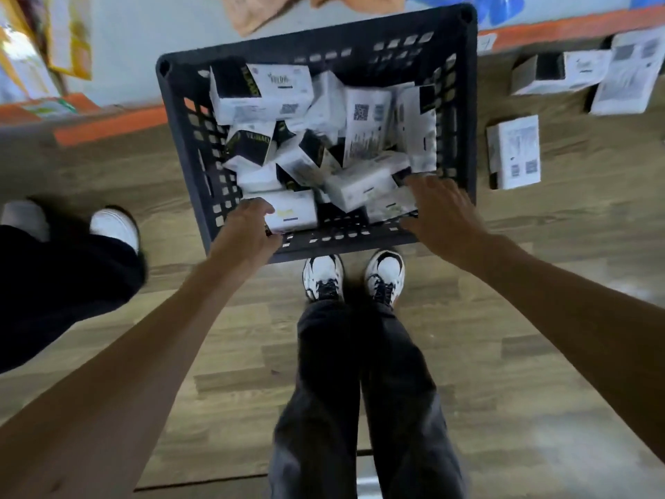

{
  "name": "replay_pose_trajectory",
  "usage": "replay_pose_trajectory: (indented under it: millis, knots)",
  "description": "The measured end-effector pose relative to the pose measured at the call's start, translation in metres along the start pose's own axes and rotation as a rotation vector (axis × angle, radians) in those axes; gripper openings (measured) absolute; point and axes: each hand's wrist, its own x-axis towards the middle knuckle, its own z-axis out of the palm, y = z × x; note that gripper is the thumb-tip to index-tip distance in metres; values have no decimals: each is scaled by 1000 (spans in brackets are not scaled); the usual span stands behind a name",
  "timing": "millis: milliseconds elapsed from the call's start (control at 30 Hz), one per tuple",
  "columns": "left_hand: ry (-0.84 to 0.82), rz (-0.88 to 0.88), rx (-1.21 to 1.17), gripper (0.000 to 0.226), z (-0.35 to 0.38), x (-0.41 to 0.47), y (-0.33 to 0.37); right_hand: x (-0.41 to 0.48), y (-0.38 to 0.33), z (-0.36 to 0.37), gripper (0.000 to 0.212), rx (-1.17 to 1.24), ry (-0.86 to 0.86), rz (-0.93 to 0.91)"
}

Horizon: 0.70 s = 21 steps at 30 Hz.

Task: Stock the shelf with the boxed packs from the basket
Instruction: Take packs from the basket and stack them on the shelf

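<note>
A dark plastic basket (467, 102) stands on the wooden floor in front of my feet, filled with several white and black boxed packs (367, 127) lying in a jumble. My left hand (248, 232) reaches over the basket's near rim with its fingers curled around the left end of a white pack (295, 210) in the near left corner. My right hand (442, 214) hovers over the near right part of the basket, fingers spread, touching or just above a white pack (360, 185). The frame is blurred by motion.
The shelf's orange edge (561, 30) runs behind the basket at floor level. To the right, white packs (514, 153) lie on the low wooden surface. Another person's dark trouser leg and white shoe (115, 225) stand at the left. My own shoes (324, 279) are just behind the basket.
</note>
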Motion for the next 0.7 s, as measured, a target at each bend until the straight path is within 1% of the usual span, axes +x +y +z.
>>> replay_pose_trajectory:
  millis: [133,233,267,333,400,500,567,633,700]
  knots:
    - [-36,35,73,57,32,47,-6,48,14,22,61,33,-21,-79]
    - [-19,70,132,64,54,77,-16,91,24,37,63,95,-16,-151]
    - [-7,87,165,66,59,85,-20,106,26,40,64,99,-33,-173]
    - [14,100,235,71,67,99,-29,133,30,45,64,104,-130,-231]
    - [19,78,291,77,72,108,-38,155,32,48,62,44,-239,-249]
    - [19,49,348,82,78,115,-50,177,34,52,66,-113,-282,-264]
    - [42,69,432,87,85,118,-58,188,33,54,77,-165,-319,-264]
    - [62,104,520,97,91,123,-65,198,33,54,94,-208,-413,-252]
    - [41,130,587,106,95,127,-66,205,33,52,109,-235,-499,-228]
